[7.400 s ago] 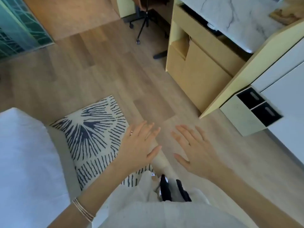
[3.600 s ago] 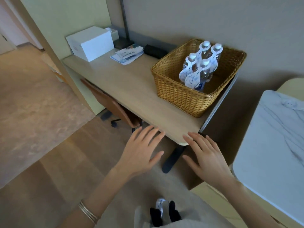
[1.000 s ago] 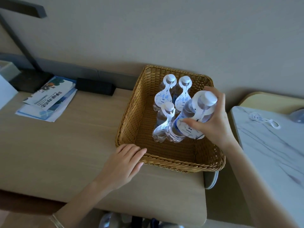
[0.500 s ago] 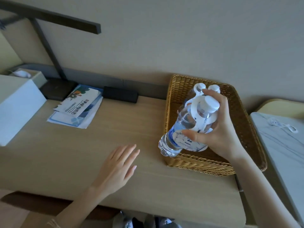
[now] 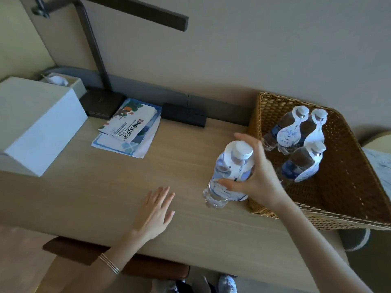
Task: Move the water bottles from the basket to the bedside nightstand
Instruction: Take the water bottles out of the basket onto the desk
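Note:
My right hand [image 5: 257, 176] grips a clear water bottle [image 5: 227, 176] with a white cap and a white neck tag, just left of the wicker basket [image 5: 347, 187], with its base low over the desk; whether it touches I cannot tell. Three more tagged bottles [image 5: 296, 136] stand upright inside the basket. My left hand [image 5: 153, 210] hovers flat over the wooden desk [image 5: 105, 187], fingers straight, holding nothing. The nightstand is not in view.
A white box [image 5: 33, 123] sits at the desk's left. Leaflets [image 5: 129, 125], a black lamp base [image 5: 101, 104] and a black block [image 5: 184, 114] line the back. A chair back [image 5: 69, 250] is under the front edge. A marble-topped surface [image 5: 378, 163] lies at the right.
My right hand has carried the bottle out of the basket, left over its rim and down towards the desk. My left hand stayed flat over the desk. The view swung left.

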{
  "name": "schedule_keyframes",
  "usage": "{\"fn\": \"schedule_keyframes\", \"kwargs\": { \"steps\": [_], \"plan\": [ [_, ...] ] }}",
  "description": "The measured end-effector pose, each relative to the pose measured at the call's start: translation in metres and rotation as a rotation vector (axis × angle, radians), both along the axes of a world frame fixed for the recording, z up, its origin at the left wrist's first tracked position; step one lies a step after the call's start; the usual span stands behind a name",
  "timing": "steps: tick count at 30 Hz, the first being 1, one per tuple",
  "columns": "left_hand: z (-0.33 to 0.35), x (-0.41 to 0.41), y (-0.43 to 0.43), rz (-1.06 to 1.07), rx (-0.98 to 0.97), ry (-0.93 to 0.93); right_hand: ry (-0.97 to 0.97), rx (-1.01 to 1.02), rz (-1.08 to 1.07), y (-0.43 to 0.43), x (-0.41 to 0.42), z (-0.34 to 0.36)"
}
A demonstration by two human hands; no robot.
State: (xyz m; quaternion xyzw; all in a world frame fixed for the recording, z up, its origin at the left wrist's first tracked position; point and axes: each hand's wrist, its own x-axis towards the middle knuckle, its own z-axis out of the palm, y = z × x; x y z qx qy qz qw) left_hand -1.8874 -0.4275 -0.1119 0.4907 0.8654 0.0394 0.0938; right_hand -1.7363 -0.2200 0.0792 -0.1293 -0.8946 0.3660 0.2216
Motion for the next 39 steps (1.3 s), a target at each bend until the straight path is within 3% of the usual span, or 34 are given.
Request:
{"fn": "schedule_keyframes", "kwargs": {
  "steps": [9, 20, 27, 32, 36, 39],
  "plan": [
    [-0.039, -0.01, 0.0, 0.018, 0.06, -0.084, -0.175, -0.074, -0.117, -0.015, -0.048, -0.093],
    [-0.05, -0.012, -0.001, 0.012, 0.133, -0.063, -0.147, -0.02, -0.046, 0.013, -0.151, -0.1],
    [-0.051, -0.013, -0.002, -0.011, 0.149, -0.036, -0.274, -0.108, 0.027, 0.027, -0.173, -0.093],
    [-0.043, -0.016, 0.007, -0.048, 0.173, -0.045, -0.329, 0.175, -0.073, 0.034, -0.108, -0.066],
    [-0.02, -0.008, 0.032, -0.219, 0.263, -0.012, -0.383, 0.491, -0.23, 0.049, -0.026, -0.039],
    [0.014, 0.01, 0.063, -0.308, 0.344, -0.015, -0.366, 0.614, -0.406, 0.057, 0.031, -0.026]
  ]
}}
